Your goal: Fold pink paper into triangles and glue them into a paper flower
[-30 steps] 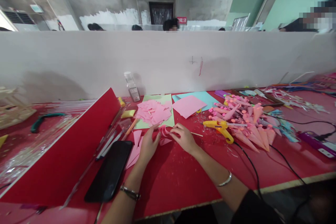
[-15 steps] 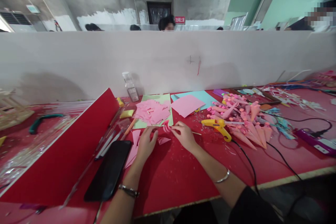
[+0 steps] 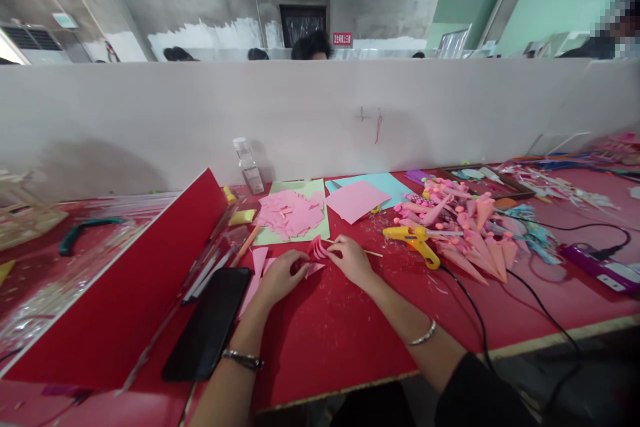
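My right hand (image 3: 353,261) is closed, thumb and fingertips pinching a curled pink paper piece (image 3: 318,249) with curved bands. A thin wooden stick (image 3: 374,253) passes behind that hand; whether the fingers touch it, I cannot tell. Just left of the curled piece, my left hand (image 3: 284,277) has bent fingers, with a gap between thumb and index finger and nothing visible in it. A pink paper triangle (image 3: 314,269) lies beneath the hands. More pink paper cuttings (image 3: 256,273) lie partly hidden by my left hand.
Pink slips (image 3: 290,213) are heaped on a green sheet (image 3: 305,187). At right lie a yellow glue gun (image 3: 413,237) with its cord and many pink paper cones (image 3: 473,240). On the left are a black phone (image 3: 207,323) and a leaning red board (image 3: 135,287). A bottle (image 3: 249,167) stands behind.
My left hand has drawn slightly down and its fingers have come away from the curled paper. My right hand still pinches the paper, which has turned a little.
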`<act>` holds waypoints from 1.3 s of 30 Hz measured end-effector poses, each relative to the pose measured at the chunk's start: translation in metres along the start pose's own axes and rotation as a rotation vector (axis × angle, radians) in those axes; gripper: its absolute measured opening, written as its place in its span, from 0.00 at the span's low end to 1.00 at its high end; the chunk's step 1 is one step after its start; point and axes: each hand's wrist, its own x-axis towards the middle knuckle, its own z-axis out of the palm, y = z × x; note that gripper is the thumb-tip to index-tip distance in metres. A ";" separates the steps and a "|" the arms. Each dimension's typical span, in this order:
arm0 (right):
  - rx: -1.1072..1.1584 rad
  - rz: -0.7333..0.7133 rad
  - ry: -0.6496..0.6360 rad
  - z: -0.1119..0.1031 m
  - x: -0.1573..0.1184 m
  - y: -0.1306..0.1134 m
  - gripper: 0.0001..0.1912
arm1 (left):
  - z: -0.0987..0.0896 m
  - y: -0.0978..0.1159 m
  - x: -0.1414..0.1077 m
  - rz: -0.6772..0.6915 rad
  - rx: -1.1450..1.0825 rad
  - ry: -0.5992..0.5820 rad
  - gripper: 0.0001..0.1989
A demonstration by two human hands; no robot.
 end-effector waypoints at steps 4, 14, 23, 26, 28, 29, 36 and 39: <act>0.020 0.012 0.021 0.002 -0.001 0.000 0.07 | -0.001 0.003 0.000 0.027 -0.012 -0.037 0.10; 0.137 0.030 0.148 -0.002 0.002 -0.011 0.06 | 0.001 0.009 -0.002 0.031 -0.117 -0.119 0.16; 0.276 -0.065 -0.025 -0.008 -0.001 -0.025 0.12 | 0.000 0.011 0.001 0.036 -0.199 0.099 0.17; 0.362 -0.071 -0.080 -0.006 -0.002 -0.030 0.09 | 0.001 0.015 0.002 0.046 -0.227 0.161 0.17; 0.405 -0.059 -0.098 -0.005 -0.002 -0.031 0.08 | 0.004 0.016 0.002 0.062 -0.231 0.181 0.17; 0.413 -0.053 -0.097 -0.004 -0.002 -0.031 0.08 | 0.005 0.016 0.002 0.068 -0.222 0.189 0.17; 0.430 -0.114 -0.051 -0.001 -0.003 -0.033 0.05 | 0.011 0.019 0.003 0.105 -0.177 0.134 0.18; 0.437 -0.120 -0.051 -0.001 -0.002 -0.031 0.04 | 0.009 0.020 0.003 0.105 -0.213 0.129 0.19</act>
